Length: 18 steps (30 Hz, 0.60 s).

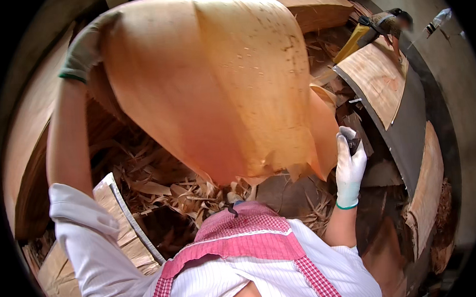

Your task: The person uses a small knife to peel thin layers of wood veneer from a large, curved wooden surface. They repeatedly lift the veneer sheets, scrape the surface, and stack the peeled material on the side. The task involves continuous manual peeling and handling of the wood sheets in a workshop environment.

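Two gloved hands | left hand (85, 49) grips curled veneer sheet (219, 85); right hand (350, 167) clasps dark tool (353, 143)

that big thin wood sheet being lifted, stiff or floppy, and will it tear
Probably floppy: the veneer sheet curves and drapes between the left hand and right hand. Likely light, since it is held high. Seemingly fragile: its lower edge is ragged and split.

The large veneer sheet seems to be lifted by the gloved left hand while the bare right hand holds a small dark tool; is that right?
Not quite: the head view shows the right hand is gloved too, in white. The left hand does lift the veneer sheet, and the right holds the small dark tool.
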Motion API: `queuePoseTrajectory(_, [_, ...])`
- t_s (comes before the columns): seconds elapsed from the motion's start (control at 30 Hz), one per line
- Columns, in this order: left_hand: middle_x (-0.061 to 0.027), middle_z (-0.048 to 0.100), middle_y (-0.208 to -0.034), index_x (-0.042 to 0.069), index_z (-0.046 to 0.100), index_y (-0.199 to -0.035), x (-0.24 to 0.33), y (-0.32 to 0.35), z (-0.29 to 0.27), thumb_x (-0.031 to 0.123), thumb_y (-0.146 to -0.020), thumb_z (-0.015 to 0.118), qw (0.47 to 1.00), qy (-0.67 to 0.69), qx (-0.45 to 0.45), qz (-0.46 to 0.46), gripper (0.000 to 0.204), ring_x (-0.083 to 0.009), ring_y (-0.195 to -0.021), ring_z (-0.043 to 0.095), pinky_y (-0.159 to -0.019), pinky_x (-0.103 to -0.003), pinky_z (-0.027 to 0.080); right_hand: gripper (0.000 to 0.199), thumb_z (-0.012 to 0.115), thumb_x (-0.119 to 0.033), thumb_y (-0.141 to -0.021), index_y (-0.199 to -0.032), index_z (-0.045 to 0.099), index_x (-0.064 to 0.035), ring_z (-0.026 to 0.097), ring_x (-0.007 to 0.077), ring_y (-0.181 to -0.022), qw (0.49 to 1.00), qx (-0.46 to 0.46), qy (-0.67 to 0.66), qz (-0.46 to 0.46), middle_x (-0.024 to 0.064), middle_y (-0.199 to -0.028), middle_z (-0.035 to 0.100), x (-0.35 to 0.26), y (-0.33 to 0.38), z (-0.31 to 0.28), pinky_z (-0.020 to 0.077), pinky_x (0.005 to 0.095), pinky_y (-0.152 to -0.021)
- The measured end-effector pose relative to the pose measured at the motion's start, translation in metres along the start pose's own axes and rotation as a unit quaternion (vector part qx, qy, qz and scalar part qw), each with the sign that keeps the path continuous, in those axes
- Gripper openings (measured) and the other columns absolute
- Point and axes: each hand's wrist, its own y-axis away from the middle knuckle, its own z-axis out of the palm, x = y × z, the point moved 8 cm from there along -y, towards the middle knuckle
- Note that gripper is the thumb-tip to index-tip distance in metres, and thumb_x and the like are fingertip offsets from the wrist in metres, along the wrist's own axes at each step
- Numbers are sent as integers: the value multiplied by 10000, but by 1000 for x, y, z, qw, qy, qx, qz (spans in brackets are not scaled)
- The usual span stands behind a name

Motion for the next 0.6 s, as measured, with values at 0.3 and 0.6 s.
queuePoseTrajectory(0.3, [-119, 590, -1126, -5, 439, -1303, 194, 131, -144, 159, -873, 619, 953, -123, 277, 30, 494, -167, -1003, 563, -894, -346, 446, 204, 597, -141, -904, -1014, 605, 31, 549, 109, -810, 991, -130, -20, -19, 52, -871, 620, 6, 43, 118, 460, 267, -753])
queuePoseTrajectory(0.6, [-53, 619, -977, -28, 547, -1155, 300, 240, -309, 71, -845, 620, 865, -374, 314, -111, 334, -121, -875, 558, -802, -274, 451, 177, 586, -155, -906, -998, 624, -10, 516, 57, -638, 937, -333, -106, 9, -13, -764, 576, -4, 76, 297, 442, 216, -553])
